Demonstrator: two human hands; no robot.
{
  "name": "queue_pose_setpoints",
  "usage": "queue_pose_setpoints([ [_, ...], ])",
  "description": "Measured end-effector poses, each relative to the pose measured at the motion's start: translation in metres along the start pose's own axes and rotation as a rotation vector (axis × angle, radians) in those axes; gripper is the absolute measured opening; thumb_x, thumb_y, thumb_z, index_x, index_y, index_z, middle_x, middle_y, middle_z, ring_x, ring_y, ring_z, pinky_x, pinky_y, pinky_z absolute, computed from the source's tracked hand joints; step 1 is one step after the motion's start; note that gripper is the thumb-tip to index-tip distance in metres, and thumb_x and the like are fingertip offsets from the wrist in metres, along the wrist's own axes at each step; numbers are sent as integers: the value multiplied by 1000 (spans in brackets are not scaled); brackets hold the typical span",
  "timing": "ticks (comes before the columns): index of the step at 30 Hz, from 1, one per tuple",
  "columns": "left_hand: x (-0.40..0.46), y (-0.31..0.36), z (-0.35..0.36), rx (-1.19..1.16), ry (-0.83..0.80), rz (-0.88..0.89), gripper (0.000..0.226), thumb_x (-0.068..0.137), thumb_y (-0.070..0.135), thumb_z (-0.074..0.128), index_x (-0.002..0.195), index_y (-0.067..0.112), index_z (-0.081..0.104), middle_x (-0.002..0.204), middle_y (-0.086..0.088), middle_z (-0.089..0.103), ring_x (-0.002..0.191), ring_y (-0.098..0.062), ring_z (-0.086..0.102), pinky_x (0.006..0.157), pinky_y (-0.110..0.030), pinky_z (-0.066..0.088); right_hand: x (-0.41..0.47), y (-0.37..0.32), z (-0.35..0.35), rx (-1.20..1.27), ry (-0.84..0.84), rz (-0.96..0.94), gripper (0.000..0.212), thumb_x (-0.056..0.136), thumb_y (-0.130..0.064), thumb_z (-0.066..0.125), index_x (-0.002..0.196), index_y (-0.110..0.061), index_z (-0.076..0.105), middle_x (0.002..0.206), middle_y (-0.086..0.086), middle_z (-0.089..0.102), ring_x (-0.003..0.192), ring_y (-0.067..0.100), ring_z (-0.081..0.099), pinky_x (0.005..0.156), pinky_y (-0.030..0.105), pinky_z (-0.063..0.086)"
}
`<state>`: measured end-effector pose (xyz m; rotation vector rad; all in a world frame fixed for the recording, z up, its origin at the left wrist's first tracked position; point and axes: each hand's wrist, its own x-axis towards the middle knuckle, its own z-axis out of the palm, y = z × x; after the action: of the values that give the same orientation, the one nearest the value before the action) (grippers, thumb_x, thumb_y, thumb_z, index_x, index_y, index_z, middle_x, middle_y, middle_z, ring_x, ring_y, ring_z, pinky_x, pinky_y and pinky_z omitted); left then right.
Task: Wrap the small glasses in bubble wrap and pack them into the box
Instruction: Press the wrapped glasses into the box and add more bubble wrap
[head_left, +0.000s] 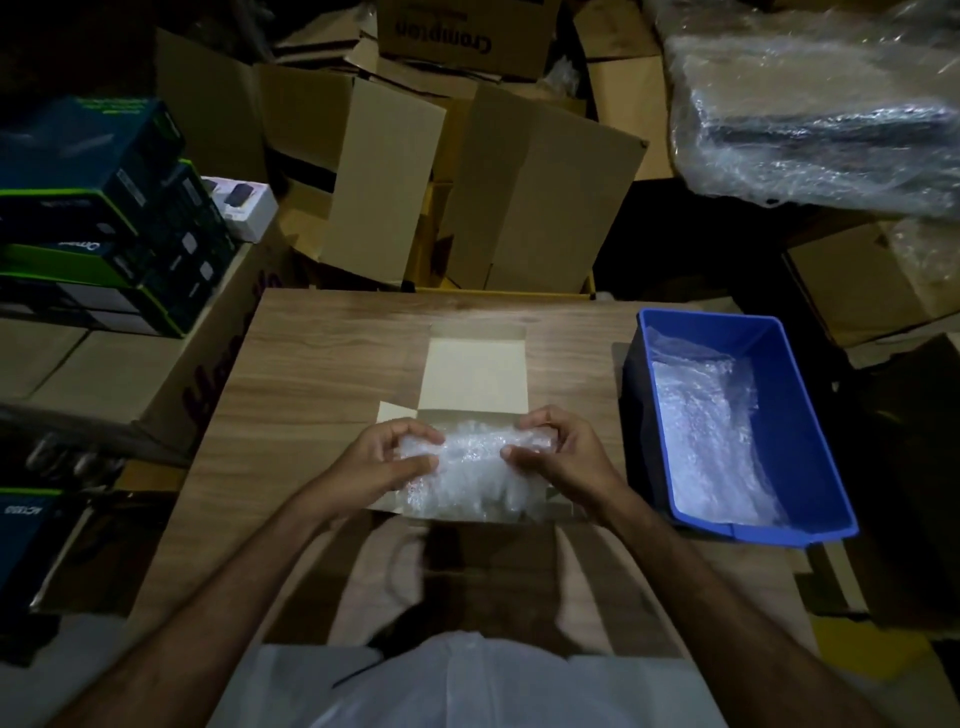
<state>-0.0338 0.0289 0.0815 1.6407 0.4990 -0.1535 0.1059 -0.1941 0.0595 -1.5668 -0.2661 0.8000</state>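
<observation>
A bundle of bubble wrap sits over the small open cardboard box in the middle of the wooden table. My left hand grips the bundle's left end, fingers curled round it. At the right end my right hand pinches the wrap between thumb and fingers. Whatever is inside the wrap is hidden. The box's lid flap lies open, pointing away from me.
A blue plastic bin holding more bubble wrap stands on the table's right side. Stacked product boxes rise at the left. Open cardboard cartons crowd the far edge, and a large bubble-wrapped package lies at the back right.
</observation>
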Motion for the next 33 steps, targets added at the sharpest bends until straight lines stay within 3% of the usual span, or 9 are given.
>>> queue_pose_setpoints([
  [3,7,-7,-1,51,1,32,43,91,4,72,130,18,58,114,-6,66,86,-13,73,66,-26,58,3,4,-2,-81,-44,-3,41,88,-10,77,123,-16,56,100,20,69,72,25,73,58,32,59],
  [6,21,-16,2,198,74,93,13,93,1,68,102,10,67,111,-12,62,75,-11,70,57,-27,59,13,14,2,-145,-33,-79,12,93,-3,67,105,-4,70,96,14,70,68,18,70,57,28,55],
  [9,36,-24,1,354,133,146,20,93,-3,64,85,13,72,107,-12,55,71,-10,68,55,-26,57,24,29,4,-148,7,-65,15,87,4,69,98,-2,77,109,9,72,93,15,72,72,24,58],
  [13,51,-29,-5,240,149,58,22,91,-2,63,97,12,80,111,-6,70,99,-20,70,71,-24,57,31,40,5,-240,39,-62,37,73,-6,88,108,-6,75,112,-3,72,101,11,72,84,23,60],
  [16,57,-22,-3,101,98,-55,22,98,3,56,108,1,75,104,-5,74,88,-9,71,68,-14,53,43,48,7,-425,176,-218,19,78,-7,85,95,-9,78,98,-1,74,87,7,73,77,23,61],
  [21,82,-34,-8,564,175,136,23,88,7,68,100,23,79,99,6,64,92,-6,61,80,-20,47,59,49,14,-702,257,-367,17,82,-16,74,96,-23,68,89,-8,72,77,8,66,65,25,52],
  [27,106,-50,4,1083,270,331,22,74,-1,77,76,21,73,86,-1,63,87,-22,59,75,-35,48,83,64,13,-1163,254,-391,10,81,-19,71,90,-21,74,101,-1,62,92,24,54,73,36,41],
  [30,113,-58,8,1330,208,325,19,68,-1,81,78,13,74,85,-6,62,83,-29,59,68,-38,47,89,74,11,-1366,204,-453,14,83,-22,63,83,-11,73,98,8,56,91,30,49,73,39,35],
  [33,111,-59,20,1429,113,215,22,76,1,71,95,14,74,103,-7,62,97,-30,56,78,-39,41,87,76,16,-1490,76,-431,19,81,-24,60,87,-14,74,100,9,60,94,31,51,78,41,32],
])
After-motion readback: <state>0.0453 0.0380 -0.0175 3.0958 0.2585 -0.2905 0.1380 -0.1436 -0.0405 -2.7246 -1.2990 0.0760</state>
